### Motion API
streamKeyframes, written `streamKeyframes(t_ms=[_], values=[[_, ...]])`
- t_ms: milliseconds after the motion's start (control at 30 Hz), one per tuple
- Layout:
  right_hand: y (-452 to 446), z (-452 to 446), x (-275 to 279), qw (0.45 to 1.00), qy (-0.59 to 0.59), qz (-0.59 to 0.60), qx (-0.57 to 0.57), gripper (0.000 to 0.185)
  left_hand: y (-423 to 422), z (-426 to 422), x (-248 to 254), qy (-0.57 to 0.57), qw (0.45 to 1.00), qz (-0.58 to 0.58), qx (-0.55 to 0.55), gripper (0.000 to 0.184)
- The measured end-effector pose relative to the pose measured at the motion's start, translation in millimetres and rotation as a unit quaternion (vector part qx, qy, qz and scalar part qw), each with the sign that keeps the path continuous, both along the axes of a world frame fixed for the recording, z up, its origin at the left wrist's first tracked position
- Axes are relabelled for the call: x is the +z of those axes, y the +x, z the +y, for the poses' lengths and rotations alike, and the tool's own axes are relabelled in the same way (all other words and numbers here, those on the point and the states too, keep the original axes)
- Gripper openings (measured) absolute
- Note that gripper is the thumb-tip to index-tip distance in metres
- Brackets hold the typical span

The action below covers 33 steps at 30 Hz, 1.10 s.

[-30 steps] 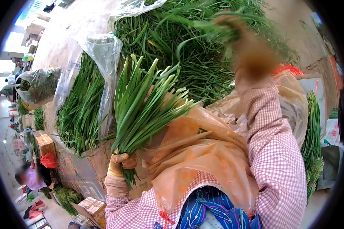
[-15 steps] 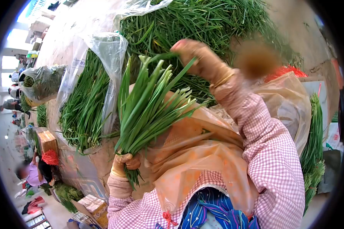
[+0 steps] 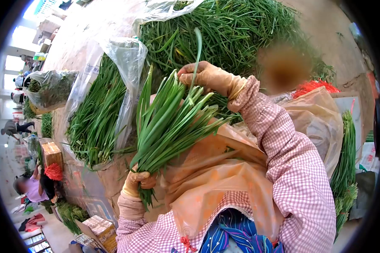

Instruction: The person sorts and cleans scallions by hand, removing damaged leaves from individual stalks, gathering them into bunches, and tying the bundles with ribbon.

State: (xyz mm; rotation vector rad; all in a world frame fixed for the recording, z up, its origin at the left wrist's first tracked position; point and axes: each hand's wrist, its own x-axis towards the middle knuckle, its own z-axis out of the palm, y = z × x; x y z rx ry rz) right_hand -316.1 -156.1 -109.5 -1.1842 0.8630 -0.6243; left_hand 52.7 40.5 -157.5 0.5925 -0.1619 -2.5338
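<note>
My left hand (image 3: 140, 180), in a tan glove, is wrapped round the lower end of a bunch of long green stalks (image 3: 166, 122). The pale cut ends fan out up and to the right. My right hand (image 3: 204, 78), gloved too, pinches a single green stalk (image 3: 198, 46) at the top of the bunch. Behind it lies a large loose heap of green stalks (image 3: 223, 33). Left of the bunch, more stalks (image 3: 95, 122) lie in a clear plastic bag (image 3: 128, 55). An orange translucent plastic apron (image 3: 219, 168) covers my lap.
Red strings (image 3: 314, 87) lie at the right near a plastic sheet (image 3: 321, 122) and long green bundles (image 3: 345, 160). A filled plastic bag (image 3: 52, 90) and a box (image 3: 51, 154) stand at the left. People are farther off, one in purple (image 3: 34, 189).
My right hand has come from the loose heap down and left to the top of the bunch, with a stalk in its fingers. My left hand keeps its hold.
</note>
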Motion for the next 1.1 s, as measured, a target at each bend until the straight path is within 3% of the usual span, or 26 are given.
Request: streamKeyframes(t_ms=[33, 67, 100, 167, 200, 267, 300, 333, 367, 533, 567, 600, 633, 700, 800, 833, 867, 900, 933, 967, 1000, 1067, 1100], values=[[-1, -1, -6, 0.998, 0.024, -0.060, -0.008, 0.030, -11, -2, 21, -0.087, 0.989, -0.116, 0.008, 0.033], [-5, -2, -12, 0.992, 0.049, -0.119, -0.016, 0.027, -17, -3, 34, -0.084, 0.990, -0.117, 0.007, 0.033], [-16, -2, -6, 0.987, 0.056, -0.148, -0.034, 0.023, -23, -5, 44, -0.088, 0.983, -0.163, -0.004, 0.015], [-42, -7, -11, 0.914, 0.081, -0.358, -0.174, 0.019, -13, 1, 18, -0.090, 0.975, -0.203, -0.013, 0.034], [-69, -25, -38, 0.886, 0.032, -0.434, -0.159, 0.020, 11, 7, -32, -0.028, 0.999, -0.023, -0.022, 0.022], [-100, -29, -52, 0.896, 0.004, -0.398, -0.199, 0.024, 19, 9, -49, 0.029, 0.986, 0.160, -0.031, 0.031], [-94, -20, -44, 0.946, 0.025, -0.249, -0.207, 0.030, 8, 6, -26, -0.001, 1.000, 0.003, -0.014, 0.034], [-83, -5, -35, 0.972, 0.046, -0.095, -0.212, 0.037, 0, 3, -11, -0.018, 0.997, -0.074, -0.002, 0.036], [-76, 2, -37, 0.984, 0.065, -0.092, -0.137, 0.050, -8, 1, 3, -0.032, 0.988, -0.153, 0.003, 0.039], [-20, 7, -33, 0.952, 0.077, -0.295, 0.009, 0.041, -27, 0, 45, 0.030, 0.952, -0.296, 0.065, 0.020], [-10, 5, -35, 0.977, 0.059, -0.206, -0.019, 0.032, -26, -2, 44, 0.027, 0.952, -0.300, 0.063, 0.020], [-10, 3, -30, 0.978, 0.066, -0.193, -0.027, 0.024, -24, -3, 38, -0.035, 0.973, -0.225, 0.042, 0.015], [-13, 5, -23, 0.968, 0.076, -0.231, -0.063, 0.021, -22, -3, 33, -0.096, 0.984, -0.147, 0.021, 0.036], [-27, 2, -20, 0.931, 0.049, -0.342, -0.116, 0.012, -17, -1, 25, -0.098, 0.984, -0.148, 0.021, 0.036], [-81, -22, -43, 0.842, -0.003, -0.478, -0.249, 0.018, -25, -4, 35, -0.087, 0.988, -0.130, 0.017, 0.036], [-85, -17, -34, 0.904, -0.022, -0.332, -0.270, 0.022, -29, -7, 40, -0.079, 0.990, -0.115, 0.008, 0.035], [-88, -10, -24, 0.941, -0.041, -0.177, -0.286, 0.025, -18, -4, 14, -0.080, 0.991, -0.112, 0.007, 0.035], [-80, 0, -12, 0.965, -0.030, -0.064, -0.252, 0.027, 4, 3, -32, -0.014, 1.000, 0.023, -0.003, 0.033], [-69, 11, -2, 0.976, -0.015, 0.049, -0.214, 0.028, 11, 4, -44, 0.019, 0.996, 0.092, -0.005, 0.032], [-64, 18, 1, 0.985, -0.044, 0.042, -0.162, 0.033, 18, 6, -57, 0.054, 0.986, 0.157, -0.012, 0.032], [-60, 22, 6, 0.991, -0.073, 0.007, -0.114, 0.041, 16, 4, -52, 0.075, 0.986, 0.146, -0.018, 0.035], [-46, 21, 8, 0.994, -0.106, -0.010, -0.017, 0.039, 14, 5, -36, 0.098, 0.987, 0.129, -0.020, 0.041], [-35, 26, 23, 0.995, -0.080, 0.050, 0.010, 0.033, 1, 2, -7, -0.042, 0.996, -0.068, -0.037, 0.044]])
